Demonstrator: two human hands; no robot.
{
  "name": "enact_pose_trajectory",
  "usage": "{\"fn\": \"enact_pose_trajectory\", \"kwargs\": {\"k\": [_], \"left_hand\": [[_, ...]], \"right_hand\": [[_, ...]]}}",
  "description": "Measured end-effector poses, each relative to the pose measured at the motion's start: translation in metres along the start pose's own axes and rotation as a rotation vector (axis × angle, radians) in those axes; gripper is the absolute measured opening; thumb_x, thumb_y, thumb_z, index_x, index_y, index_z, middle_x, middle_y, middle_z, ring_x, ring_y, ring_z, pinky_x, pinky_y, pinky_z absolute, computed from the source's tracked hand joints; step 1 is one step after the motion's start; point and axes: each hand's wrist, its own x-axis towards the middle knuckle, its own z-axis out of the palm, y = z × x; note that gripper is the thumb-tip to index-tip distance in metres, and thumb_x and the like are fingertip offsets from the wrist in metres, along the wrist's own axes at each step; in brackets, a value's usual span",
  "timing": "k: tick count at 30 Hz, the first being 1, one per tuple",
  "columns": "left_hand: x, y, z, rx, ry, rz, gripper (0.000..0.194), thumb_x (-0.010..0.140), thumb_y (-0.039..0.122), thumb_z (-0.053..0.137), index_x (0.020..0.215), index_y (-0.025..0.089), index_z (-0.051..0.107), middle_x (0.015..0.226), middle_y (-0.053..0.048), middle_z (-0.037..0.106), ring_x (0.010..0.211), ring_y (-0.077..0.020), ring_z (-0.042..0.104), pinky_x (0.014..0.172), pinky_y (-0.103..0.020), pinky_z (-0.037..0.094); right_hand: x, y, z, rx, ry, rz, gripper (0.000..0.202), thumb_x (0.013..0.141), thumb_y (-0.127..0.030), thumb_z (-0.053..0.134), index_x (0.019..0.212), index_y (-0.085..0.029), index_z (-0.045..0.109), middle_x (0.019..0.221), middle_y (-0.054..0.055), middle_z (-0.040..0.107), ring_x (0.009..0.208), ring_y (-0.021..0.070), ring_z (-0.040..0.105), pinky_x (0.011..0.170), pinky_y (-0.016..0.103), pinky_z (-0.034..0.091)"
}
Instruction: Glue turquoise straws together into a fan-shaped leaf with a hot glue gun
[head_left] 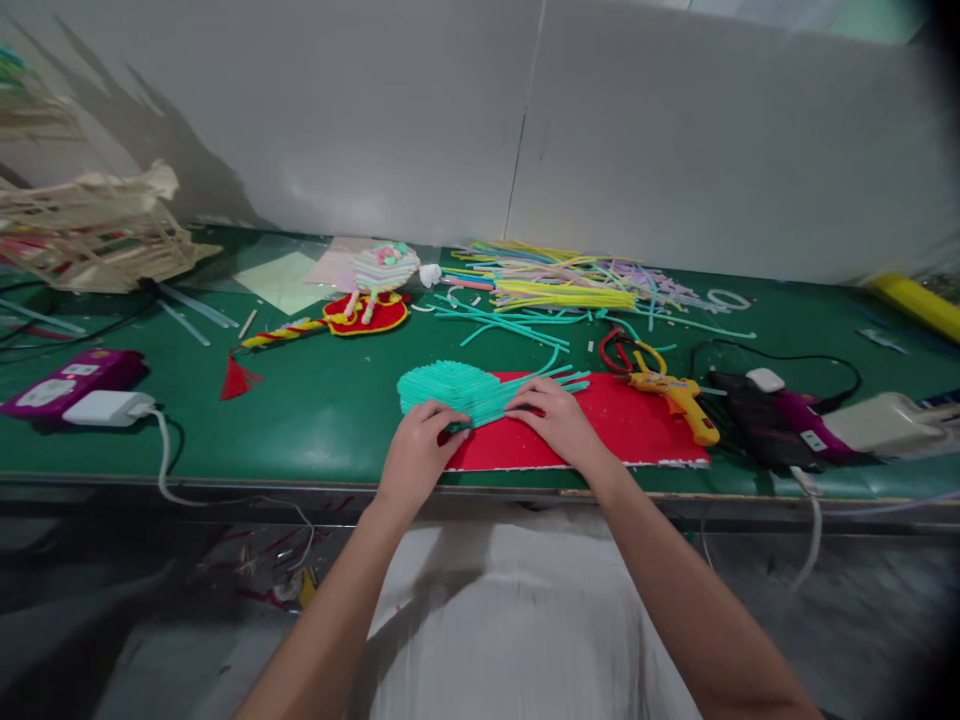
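Note:
A flat turquoise leaf [444,385] built from rows of pipe cleaners lies partly on a red board [626,430] near the table's front edge. My left hand [426,445] grips the leaf's lower edge, thumb and fingers closed together there. On the leaf's right end, where loose turquoise stems fan out, my right hand [555,418] pinches the stems with its fingertips. A yellow glue gun [681,402] rests on the right part of the red board, close to a red and yellow twisted loop [619,350].
Behind the leaf lies a heap of coloured pipe cleaners [562,285]. To its left is a finished decoration [367,312] with a red tassel [236,375]. Purple power strips [75,382] and cables occupy both sides. A wooden stick frame [97,235] stands far left against the wall.

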Motion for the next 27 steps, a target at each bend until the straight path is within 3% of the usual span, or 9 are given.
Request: {"fn": "enact_pose_trajectory", "kwargs": {"k": [27], "left_hand": [[-0.0027, 0.0, -0.0008, 0.003, 0.071, 0.001, 0.013, 0.079, 0.024, 0.061, 0.089, 0.025, 0.068, 0.087, -0.004, 0.062, 0.086, -0.0205, 0.055, 0.081, -0.032, 0.041]], "right_hand": [[-0.0006, 0.007, 0.0048, 0.049, 0.028, 0.071, 0.009, 0.081, -0.027, 0.063, 0.079, -0.023, 0.07, 0.086, 0.003, 0.063, 0.088, 0.0173, 0.056, 0.081, 0.032, 0.045]]}}
